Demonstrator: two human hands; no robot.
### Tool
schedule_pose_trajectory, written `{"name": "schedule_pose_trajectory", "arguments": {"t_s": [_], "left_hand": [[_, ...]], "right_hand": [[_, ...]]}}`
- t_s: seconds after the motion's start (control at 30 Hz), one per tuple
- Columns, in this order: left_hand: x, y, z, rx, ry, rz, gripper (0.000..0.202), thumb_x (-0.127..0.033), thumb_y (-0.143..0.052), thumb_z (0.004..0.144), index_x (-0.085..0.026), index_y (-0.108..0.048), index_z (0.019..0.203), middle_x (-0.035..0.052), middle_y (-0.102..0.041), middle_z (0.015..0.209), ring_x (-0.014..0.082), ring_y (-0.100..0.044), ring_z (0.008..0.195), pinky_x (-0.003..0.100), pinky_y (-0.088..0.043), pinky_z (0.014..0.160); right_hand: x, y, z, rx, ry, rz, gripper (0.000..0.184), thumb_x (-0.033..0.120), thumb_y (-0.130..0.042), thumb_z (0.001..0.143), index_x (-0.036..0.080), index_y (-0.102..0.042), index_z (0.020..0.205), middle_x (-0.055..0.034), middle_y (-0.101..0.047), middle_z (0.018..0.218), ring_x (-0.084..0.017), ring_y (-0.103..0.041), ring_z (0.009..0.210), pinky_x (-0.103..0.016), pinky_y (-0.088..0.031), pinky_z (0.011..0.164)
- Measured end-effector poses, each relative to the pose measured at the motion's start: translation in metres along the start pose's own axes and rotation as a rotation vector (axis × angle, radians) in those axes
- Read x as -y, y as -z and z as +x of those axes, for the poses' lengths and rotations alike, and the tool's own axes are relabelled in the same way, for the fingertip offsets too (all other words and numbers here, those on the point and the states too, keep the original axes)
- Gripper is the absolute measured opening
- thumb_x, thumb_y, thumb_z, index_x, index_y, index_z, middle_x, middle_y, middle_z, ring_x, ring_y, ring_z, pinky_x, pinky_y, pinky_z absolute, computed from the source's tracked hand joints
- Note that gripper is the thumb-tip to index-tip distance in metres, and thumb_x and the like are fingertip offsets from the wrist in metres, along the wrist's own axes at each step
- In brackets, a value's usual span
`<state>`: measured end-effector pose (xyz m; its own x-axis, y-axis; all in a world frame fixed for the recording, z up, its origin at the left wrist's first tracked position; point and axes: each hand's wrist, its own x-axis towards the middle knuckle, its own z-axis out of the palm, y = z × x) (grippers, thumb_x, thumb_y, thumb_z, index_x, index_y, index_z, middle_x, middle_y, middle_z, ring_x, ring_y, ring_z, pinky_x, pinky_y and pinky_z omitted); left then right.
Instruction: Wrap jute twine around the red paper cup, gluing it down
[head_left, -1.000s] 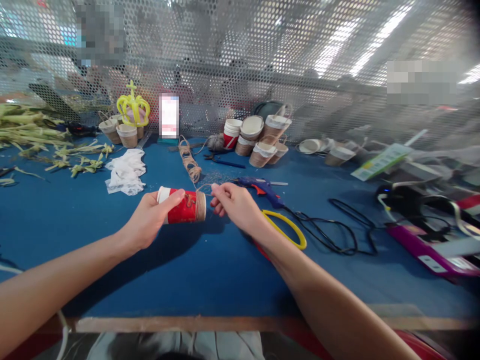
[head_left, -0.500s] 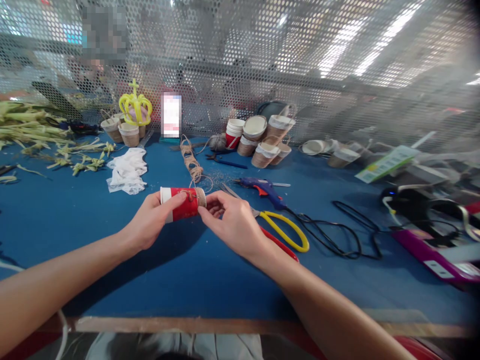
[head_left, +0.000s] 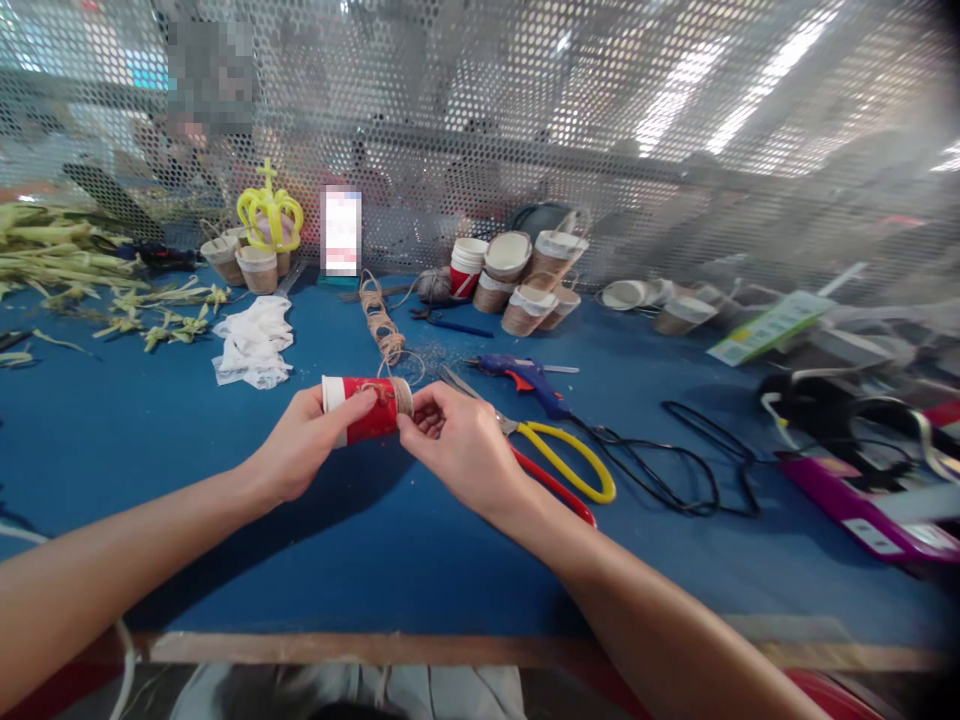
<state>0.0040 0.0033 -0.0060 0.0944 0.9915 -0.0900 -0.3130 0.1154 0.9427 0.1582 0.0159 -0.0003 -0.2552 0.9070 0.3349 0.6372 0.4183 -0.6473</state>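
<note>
Plant strips (head_left: 52,240): pale green, long, fibrous, heaped toward the far left.
White wrap (head_left: 255,335): thin, crumpled; film or tissue, cannot tell which.
Small cups (head_left: 257,270): clad in coarse twine, pale rims.
Crown ornament (head_left: 268,218): bright yellow, tube-like arches, cross on top.
Left hand (head_left: 304,445): closed around a paper cup (head_left: 373,424), thumb along the red side.
Paper cup, continued: on its side between both hands, over the blue bench (head_left: 315,570), white rimmed end leftward. Looks light, hollow, thin-walled; likely to dent under a hard squeeze. Smooth red surface, probably slightly slippery. Best held lightly at mid-body, or by the stiffer rim.
Twine hank (head_left: 381,325): tan, loosely looped, soft.
Twine band (head_left: 404,398): coarse, wound close around the cup's right end; likely to give better grip, but to slip endwise if rubbed.
Right hand (head_left: 465,440): fingers curled, thumb at the banded end; cannot tell whether pinching.
Glue gun (head_left: 525,375): blue plastic, red trigger.
Scissors (head_left: 528,430): metal blades, yellow and red looped handles.
Cup cluster (head_left: 529,310): tapered, mostly twine-clad, handled.
Power strip (head_left: 862,505): purple, block-like, hard-edged.
</note>
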Motion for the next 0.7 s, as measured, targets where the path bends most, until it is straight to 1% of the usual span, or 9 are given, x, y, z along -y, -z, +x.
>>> {"name": "schedule_pose_trajectory", "arguments": {"t_s": [0.17, 0.33, 0.6, 0.7], "left_hand": [[0.0001, 0.0006, 0.0006, -0.005, 0.009, 0.008, 0.024, -0.031, -0.067, 0.068, -0.013, -0.069, 0.084, 0.0050, -0.072, 0.080, 0.0143, -0.063, 0.070, 0.023, -0.049, 0.069], [0.0004, 0.0010, 0.0006, 0.016, 0.005, 0.012, 0.022, -0.031, -0.065, 0.070, -0.014, -0.069, 0.085, 0.0046, -0.072, 0.079, 0.0128, -0.063, 0.069, 0.020, -0.048, 0.066], [0.0017, 0.0012, -0.0002, 0.028, -0.010, 0.029, 0.023, -0.029, -0.066, 0.069, -0.014, -0.069, 0.087, 0.0045, -0.072, 0.083, 0.0126, -0.063, 0.071, 0.020, -0.047, 0.069], [-0.0005, 0.0021, 0.0020, 0.024, 0.030, -0.021, 0.021, -0.029, -0.066, 0.069, -0.014, -0.070, 0.084, 0.0047, -0.072, 0.081, 0.0128, -0.063, 0.069, 0.020, -0.047, 0.066]], "right_hand": [[0.0005, 0.0006, 0.0006, 0.012, -0.011, 0.026, 0.005, 0.020, -0.054, 0.068, 0.018, -0.052, 0.064, 0.0009, -0.056, 0.055, -0.010, -0.050, 0.048, -0.022, -0.042, 0.049], [0.0024, 0.0025, 0.0011, 0.019, -0.016, 0.061, 0.008, 0.023, -0.055, 0.068, 0.018, -0.052, 0.063, 0.0011, -0.056, 0.053, -0.010, -0.049, 0.047, -0.022, -0.041, 0.048], [0.0009, 0.0015, 0.0016, 0.010, -0.038, 0.040, 0.008, 0.022, -0.055, 0.067, 0.018, -0.052, 0.061, 0.0018, -0.054, 0.052, -0.009, -0.047, 0.045, -0.022, -0.041, 0.046], [-0.0002, 0.0043, 0.0038, 0.048, -0.049, 0.133, 0.009, 0.024, -0.054, 0.070, 0.017, -0.053, 0.063, 0.0005, -0.056, 0.055, -0.010, -0.051, 0.048, -0.022, -0.043, 0.048]]}}
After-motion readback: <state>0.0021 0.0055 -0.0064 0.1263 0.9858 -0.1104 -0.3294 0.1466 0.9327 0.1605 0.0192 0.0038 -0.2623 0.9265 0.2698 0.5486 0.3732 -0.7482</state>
